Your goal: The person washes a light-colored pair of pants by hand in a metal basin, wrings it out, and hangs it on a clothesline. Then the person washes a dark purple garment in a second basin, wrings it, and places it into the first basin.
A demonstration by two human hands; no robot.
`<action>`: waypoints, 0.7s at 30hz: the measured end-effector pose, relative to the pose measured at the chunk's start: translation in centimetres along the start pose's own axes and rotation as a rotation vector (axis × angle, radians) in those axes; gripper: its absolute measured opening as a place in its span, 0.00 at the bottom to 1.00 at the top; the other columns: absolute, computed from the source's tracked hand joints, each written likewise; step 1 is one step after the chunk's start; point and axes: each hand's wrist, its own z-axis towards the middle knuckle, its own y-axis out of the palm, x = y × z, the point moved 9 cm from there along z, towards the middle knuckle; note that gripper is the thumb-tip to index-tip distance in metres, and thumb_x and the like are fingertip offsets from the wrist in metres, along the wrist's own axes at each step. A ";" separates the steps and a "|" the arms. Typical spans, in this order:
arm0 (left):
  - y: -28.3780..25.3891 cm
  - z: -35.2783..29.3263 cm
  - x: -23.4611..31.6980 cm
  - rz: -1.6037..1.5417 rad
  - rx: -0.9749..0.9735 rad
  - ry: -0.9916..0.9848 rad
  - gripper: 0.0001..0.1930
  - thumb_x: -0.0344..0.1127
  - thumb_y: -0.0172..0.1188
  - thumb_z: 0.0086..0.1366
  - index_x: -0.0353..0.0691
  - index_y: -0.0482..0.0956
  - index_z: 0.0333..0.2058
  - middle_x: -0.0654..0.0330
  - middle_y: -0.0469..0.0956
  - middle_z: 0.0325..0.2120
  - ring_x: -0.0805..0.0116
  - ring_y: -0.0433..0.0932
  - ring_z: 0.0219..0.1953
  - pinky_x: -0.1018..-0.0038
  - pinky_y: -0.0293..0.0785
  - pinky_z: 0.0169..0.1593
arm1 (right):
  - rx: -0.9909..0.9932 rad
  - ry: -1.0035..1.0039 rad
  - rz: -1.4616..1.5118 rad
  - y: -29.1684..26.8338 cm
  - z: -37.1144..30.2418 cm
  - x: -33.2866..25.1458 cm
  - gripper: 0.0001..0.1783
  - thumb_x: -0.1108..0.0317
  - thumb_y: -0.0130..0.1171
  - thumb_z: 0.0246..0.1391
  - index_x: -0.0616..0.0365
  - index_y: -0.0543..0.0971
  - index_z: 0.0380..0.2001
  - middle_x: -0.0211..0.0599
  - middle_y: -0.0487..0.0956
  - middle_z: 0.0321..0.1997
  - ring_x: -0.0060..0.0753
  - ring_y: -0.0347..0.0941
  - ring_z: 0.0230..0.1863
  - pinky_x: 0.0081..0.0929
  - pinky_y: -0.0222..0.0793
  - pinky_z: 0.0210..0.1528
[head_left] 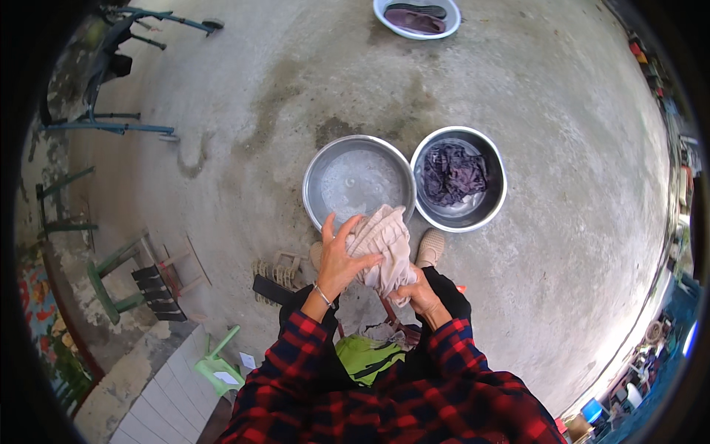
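Note:
A bunched, pale pink cloth (383, 248) is held up in front of me, over the near rim of a wide metal basin (355, 181) with cloudy water in it. My right hand (421, 292) is closed round the cloth's lower end. On its left side, my left hand (340, 263) holds the bundle loosely, thumb across it and the other fingers spread along its edge. Touching the first basin on the right is a second metal basin (497, 203), where a dark purple wet cloth (452, 174) lies in some water.
A pale basin (386, 22) with shoes stands at the far edge. To the left are a green-framed chair (111, 285), a folding metal frame (111, 127) and a small green plastic chair (216, 366). A woven-edged stool (277, 280) is near my left leg. Damp patches mark the concrete floor (562, 170).

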 end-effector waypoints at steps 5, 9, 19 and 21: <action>-0.3 -5.4 12.1 0.010 -0.287 0.068 0.40 0.45 0.77 0.41 0.39 0.75 0.55 0.43 0.62 0.59 0.46 0.66 0.59 0.61 0.64 0.62 | 0.018 -0.079 -0.044 5.0 -12.9 -5.5 0.41 0.86 0.63 0.30 0.61 0.72 0.56 0.31 0.80 0.47 0.27 0.76 0.47 0.25 0.70 0.53; -1.1 -9.3 24.8 0.171 -0.181 0.258 0.34 0.42 0.77 0.41 0.39 0.80 0.50 0.46 0.63 0.61 0.45 0.62 0.62 0.57 0.61 0.63 | 0.050 -0.216 0.001 7.4 -21.8 -10.2 0.41 0.86 0.63 0.30 0.61 0.72 0.57 0.31 0.79 0.47 0.26 0.76 0.46 0.24 0.70 0.52; 14.6 -20.8 56.9 0.126 -0.226 0.876 0.21 0.26 0.70 0.46 0.33 0.80 0.43 0.53 0.77 0.48 0.53 0.73 0.52 0.65 0.69 0.55 | 0.234 -0.679 0.182 -1.8 -45.1 -24.0 0.45 0.85 0.65 0.28 0.61 0.70 0.58 0.32 0.79 0.48 0.28 0.76 0.47 0.28 0.71 0.53; 17.9 -23.3 62.1 0.141 -0.159 1.062 0.16 0.24 0.67 0.50 0.33 0.77 0.40 0.55 0.79 0.41 0.58 0.76 0.45 0.68 0.72 0.49 | 0.291 -0.770 0.218 -3.7 -50.6 -27.0 0.45 0.84 0.66 0.28 0.61 0.69 0.59 0.33 0.79 0.49 0.28 0.76 0.48 0.28 0.72 0.53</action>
